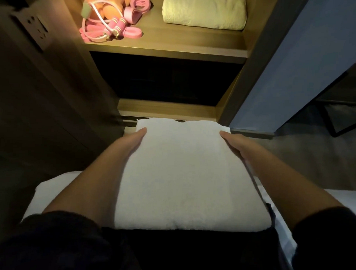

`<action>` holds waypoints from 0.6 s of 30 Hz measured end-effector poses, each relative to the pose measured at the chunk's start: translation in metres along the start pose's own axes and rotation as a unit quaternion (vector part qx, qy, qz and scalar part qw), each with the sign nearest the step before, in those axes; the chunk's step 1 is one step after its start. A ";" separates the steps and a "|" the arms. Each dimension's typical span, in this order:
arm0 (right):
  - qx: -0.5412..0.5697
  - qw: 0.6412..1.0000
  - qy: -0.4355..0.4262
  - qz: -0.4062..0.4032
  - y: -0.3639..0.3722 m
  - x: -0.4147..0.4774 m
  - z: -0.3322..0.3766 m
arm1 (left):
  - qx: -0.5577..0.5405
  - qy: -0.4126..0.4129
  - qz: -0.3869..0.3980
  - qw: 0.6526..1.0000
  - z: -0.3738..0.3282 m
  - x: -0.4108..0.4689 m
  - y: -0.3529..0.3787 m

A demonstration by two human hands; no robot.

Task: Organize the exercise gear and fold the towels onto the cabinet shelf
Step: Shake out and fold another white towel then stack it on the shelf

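Note:
A folded white towel (188,173) is held flat in front of me, between the bed and the cabinet. My left hand (130,142) grips its left edge and my right hand (236,145) grips its right edge, fingers underneath and out of sight. On the lit cabinet shelf (166,45) above, another folded towel (203,11) lies at the right. Pink exercise gear lies at the left of the shelf: a skipping rope (108,31) with pink handles, resistance bands (135,11) and an orange piece partly cut off at the top.
Below the lit shelf is a dark open compartment (165,80) and a lower wooden ledge (166,109). A wall socket panel (36,29) is on the left. A blue-grey door or panel (296,68) stands at the right. White bedding (50,191) lies beneath my arms.

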State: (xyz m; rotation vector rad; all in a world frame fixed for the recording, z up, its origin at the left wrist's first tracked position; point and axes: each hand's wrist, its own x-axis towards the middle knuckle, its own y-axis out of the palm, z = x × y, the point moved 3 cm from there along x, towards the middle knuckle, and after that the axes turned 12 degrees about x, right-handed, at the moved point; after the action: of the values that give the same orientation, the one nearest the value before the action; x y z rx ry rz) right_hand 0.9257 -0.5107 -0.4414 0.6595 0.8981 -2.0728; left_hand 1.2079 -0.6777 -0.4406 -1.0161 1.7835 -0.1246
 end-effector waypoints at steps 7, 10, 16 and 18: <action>0.182 0.981 0.059 0.039 0.004 0.023 0.006 | -0.020 -0.033 -0.019 0.999 -0.007 0.025 -0.010; 0.114 0.992 -0.009 -0.048 0.003 0.028 0.000 | 0.004 -0.005 -0.103 0.995 -0.003 0.031 -0.010; 0.106 0.992 -0.025 -0.059 0.001 0.036 -0.009 | -0.040 0.040 -0.111 0.992 0.008 0.038 -0.007; 0.073 0.994 -0.047 -0.062 0.000 0.034 -0.009 | -0.016 0.051 -0.100 0.994 0.014 0.035 -0.010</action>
State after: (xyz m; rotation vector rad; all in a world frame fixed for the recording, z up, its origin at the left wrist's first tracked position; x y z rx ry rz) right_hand 0.9074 -0.5183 -0.4705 0.5882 0.7559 -2.2767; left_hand 1.2213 -0.7033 -0.4670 -1.2300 1.7776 -0.2778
